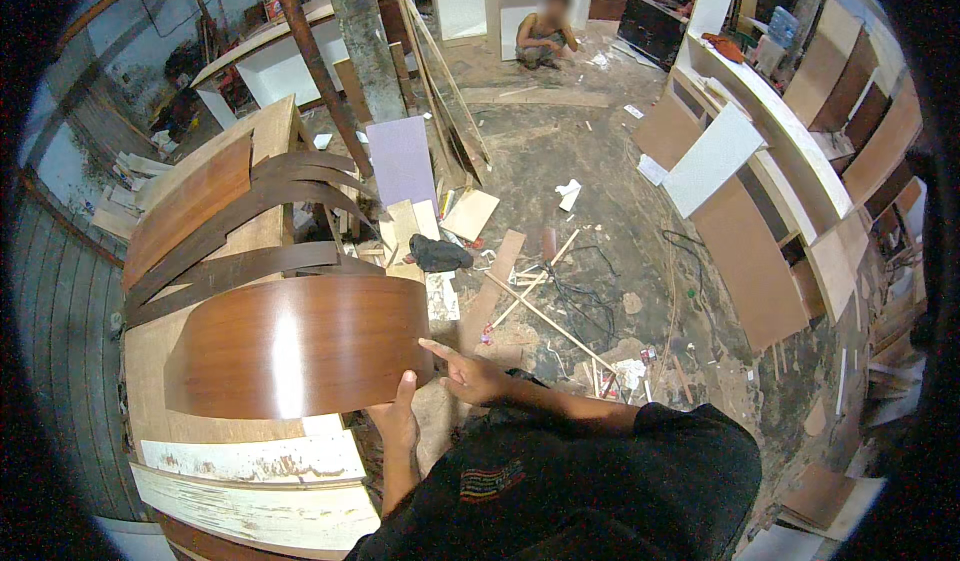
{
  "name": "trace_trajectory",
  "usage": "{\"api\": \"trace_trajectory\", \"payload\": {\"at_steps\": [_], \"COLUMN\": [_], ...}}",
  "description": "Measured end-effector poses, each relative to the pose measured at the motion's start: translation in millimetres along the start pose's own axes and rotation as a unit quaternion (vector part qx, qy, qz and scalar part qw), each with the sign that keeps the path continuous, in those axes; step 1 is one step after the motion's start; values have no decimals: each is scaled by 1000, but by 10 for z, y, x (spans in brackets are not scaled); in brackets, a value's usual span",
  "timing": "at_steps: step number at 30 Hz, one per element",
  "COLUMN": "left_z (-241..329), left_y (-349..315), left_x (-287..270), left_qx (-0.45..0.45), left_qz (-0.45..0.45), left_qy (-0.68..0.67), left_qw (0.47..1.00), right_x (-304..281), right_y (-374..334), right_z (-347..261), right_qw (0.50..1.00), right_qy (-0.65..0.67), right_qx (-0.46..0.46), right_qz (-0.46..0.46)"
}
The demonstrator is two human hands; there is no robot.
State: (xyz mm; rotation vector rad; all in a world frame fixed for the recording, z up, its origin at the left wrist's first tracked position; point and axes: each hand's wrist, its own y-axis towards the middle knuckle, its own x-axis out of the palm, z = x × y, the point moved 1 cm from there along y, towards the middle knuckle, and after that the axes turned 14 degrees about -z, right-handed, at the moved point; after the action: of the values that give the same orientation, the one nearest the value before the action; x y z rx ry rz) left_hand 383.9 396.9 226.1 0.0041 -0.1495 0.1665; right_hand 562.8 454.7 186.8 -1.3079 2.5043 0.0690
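Note:
A glossy brown wood-grain sheet (345, 351) bows upward over the bench at my left. My left hand (394, 419) grips its near right corner, with the thumb on top and the other fingers hidden underneath. My right hand (476, 375) is beside the sheet's right end. Its index finger is stretched out and touches that edge, apart from the other fingers, which look curled. Under and beyond the sheet are dark brown curved strips (235, 216) and another brown panel (195, 206) on the pale wooden bench top (150, 371).
White worn boards (255, 461) lie at the bench's near end. Offcuts, thin wooden sticks (560, 326), a black cloth (440, 254) and cables (590, 301) litter the floor. Cabinet panels (740, 251) stand at right. Another person (545, 33) squats at the far end.

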Motion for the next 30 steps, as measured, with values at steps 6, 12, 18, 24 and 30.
{"api": "trace_trajectory", "payload": {"at_steps": [6,12,18,24,30], "left_z": [52,57,-115,-581,-990], "left_y": [-54,-58,-78,-146,-366], "left_x": [96,113,53,-209,-493], "left_qx": [13,-1,1,5,19], "left_qz": [2,-3,85,209,164], "left_qy": [17,20,42,48,60], "left_qw": [1000,1000,995,977,985], "right_x": [-12,-13,22,152,251], "right_y": [-89,-129,-132,-93,-114], "right_z": [-71,-73,24,297,495], "right_qw": [1000,1000,999,999,995], "right_qy": [10,13,-26,-47,-90], "right_qx": [28,27,21,19,31], "right_qz": [-2,3,8,6,-31]}}
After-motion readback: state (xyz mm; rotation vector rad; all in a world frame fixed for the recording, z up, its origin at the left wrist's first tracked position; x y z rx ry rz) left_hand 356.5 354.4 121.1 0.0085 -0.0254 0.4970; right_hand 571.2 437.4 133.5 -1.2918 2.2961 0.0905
